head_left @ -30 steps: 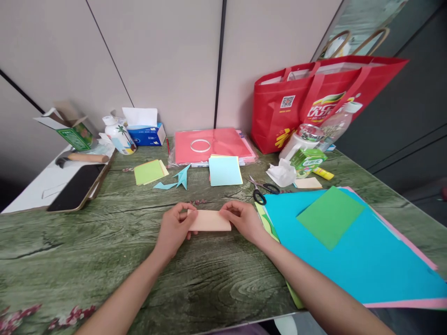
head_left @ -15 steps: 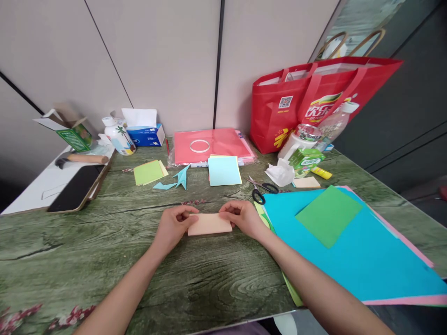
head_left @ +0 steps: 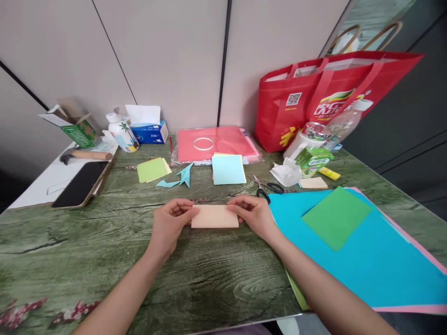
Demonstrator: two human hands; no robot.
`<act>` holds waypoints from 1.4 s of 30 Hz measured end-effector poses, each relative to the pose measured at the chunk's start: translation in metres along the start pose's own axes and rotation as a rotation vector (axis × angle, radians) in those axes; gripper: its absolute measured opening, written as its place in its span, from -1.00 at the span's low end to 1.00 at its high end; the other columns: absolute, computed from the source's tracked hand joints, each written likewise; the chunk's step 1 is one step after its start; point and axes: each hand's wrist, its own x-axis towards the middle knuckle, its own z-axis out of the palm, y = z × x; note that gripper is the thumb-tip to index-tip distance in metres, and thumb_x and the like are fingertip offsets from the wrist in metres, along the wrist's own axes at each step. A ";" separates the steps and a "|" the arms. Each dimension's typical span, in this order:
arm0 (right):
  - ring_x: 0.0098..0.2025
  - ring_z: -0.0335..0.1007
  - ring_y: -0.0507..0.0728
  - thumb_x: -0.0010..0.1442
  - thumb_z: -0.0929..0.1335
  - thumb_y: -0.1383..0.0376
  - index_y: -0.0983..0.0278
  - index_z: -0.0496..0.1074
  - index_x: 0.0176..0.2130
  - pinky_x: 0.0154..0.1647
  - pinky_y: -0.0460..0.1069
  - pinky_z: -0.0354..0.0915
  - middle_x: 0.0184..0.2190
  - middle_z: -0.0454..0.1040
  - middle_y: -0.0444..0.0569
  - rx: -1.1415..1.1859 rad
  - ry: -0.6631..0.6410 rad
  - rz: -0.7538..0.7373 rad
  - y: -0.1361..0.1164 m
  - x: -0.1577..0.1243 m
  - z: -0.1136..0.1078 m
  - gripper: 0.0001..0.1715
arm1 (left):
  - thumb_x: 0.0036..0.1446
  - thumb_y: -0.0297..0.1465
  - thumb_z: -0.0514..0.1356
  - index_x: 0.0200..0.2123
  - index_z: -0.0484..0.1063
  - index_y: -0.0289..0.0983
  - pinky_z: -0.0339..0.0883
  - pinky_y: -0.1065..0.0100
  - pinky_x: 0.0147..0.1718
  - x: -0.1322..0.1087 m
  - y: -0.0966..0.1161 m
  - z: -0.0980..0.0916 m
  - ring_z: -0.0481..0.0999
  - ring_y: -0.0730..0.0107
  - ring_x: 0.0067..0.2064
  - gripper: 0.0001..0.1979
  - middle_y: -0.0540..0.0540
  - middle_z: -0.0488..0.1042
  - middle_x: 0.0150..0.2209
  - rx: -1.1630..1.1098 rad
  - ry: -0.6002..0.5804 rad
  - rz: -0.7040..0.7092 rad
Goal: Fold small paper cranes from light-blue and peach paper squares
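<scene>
A folded peach paper rectangle (head_left: 214, 217) lies flat on the green wood-grain table (head_left: 104, 251) in front of me. My left hand (head_left: 171, 224) pinches its left end, fingers curled onto the top edge. My right hand (head_left: 254, 215) pinches its right end the same way. Both hands rest on the table with the paper between them.
Large blue sheets (head_left: 352, 260) with a green square (head_left: 335, 216) lie at right. Scissors (head_left: 267, 188), a light blue paper stack (head_left: 227, 169), a blue origami crane (head_left: 181, 177) and green-yellow squares (head_left: 151, 170) sit behind. A red bag (head_left: 314, 102), tissue box (head_left: 148, 130) and phone (head_left: 81, 185) stand further off.
My hands and the peach paper stay together on the table; the fingers have shifted slightly along its top edge. The view has moved a little.
</scene>
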 end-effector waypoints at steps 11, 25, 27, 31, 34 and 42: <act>-0.66 0.25 -0.03 -0.09 0.45 0.22 0.27 0.51 -0.50 -0.65 -0.11 0.19 -0.62 0.42 -0.15 0.025 0.066 -0.026 -0.014 -0.007 0.000 -0.85 | -0.31 -0.44 0.39 -0.49 0.50 -0.29 0.30 0.51 -0.47 -0.009 0.011 0.000 0.41 0.51 -0.48 -0.79 0.02 0.47 -0.54 -0.014 0.024 0.085; -0.65 0.25 -0.02 -0.09 0.45 0.21 0.27 0.51 -0.49 -0.65 -0.10 0.20 -0.62 0.44 -0.14 0.022 0.032 -0.023 -0.012 -0.005 -0.002 -0.84 | -0.29 -0.42 0.38 -0.54 0.55 -0.26 0.28 0.48 -0.52 -0.005 0.007 -0.001 0.38 0.49 -0.51 -0.87 -0.01 0.53 -0.52 0.015 0.018 0.086; -0.64 0.25 -0.03 -0.08 0.45 0.23 0.26 0.52 -0.48 -0.64 -0.10 0.21 -0.59 0.45 -0.13 0.026 0.000 -0.031 -0.013 -0.004 -0.003 -0.86 | -0.31 -0.42 0.39 -0.54 0.55 -0.27 0.27 0.48 -0.52 -0.001 0.005 -0.002 0.38 0.49 -0.51 -0.86 -0.02 0.53 -0.52 -0.001 0.009 0.069; -0.55 0.31 -0.02 -0.05 0.43 0.28 0.24 0.54 -0.39 -0.56 -0.10 0.27 -0.51 0.46 -0.13 0.023 -0.072 -0.070 -0.016 -0.004 -0.006 -0.88 | -0.33 -0.42 0.40 -0.54 0.55 -0.28 0.28 0.47 -0.49 0.004 0.002 -0.004 0.40 0.46 -0.48 -0.83 -0.03 0.53 -0.52 -0.027 0.010 0.055; -0.44 0.35 0.01 -0.03 0.42 0.29 0.22 0.54 -0.33 -0.47 -0.08 0.32 -0.41 0.47 -0.09 0.018 -0.115 -0.084 -0.018 -0.003 -0.010 -0.83 | -0.33 -0.42 0.40 -0.53 0.55 -0.28 0.28 0.47 -0.47 0.006 0.002 -0.005 0.41 0.46 -0.46 -0.83 -0.03 0.53 -0.50 -0.035 0.005 0.053; -0.51 0.37 0.01 -0.02 0.41 0.23 0.25 0.55 -0.38 -0.46 -0.05 0.35 -0.44 0.52 -0.08 0.020 -0.111 -0.040 -0.008 0.002 -0.012 -0.83 | -0.31 -0.39 0.38 -0.51 0.55 -0.27 0.27 0.48 -0.51 0.006 0.002 -0.005 0.39 0.47 -0.48 -0.83 -0.03 0.53 -0.51 0.053 -0.006 0.075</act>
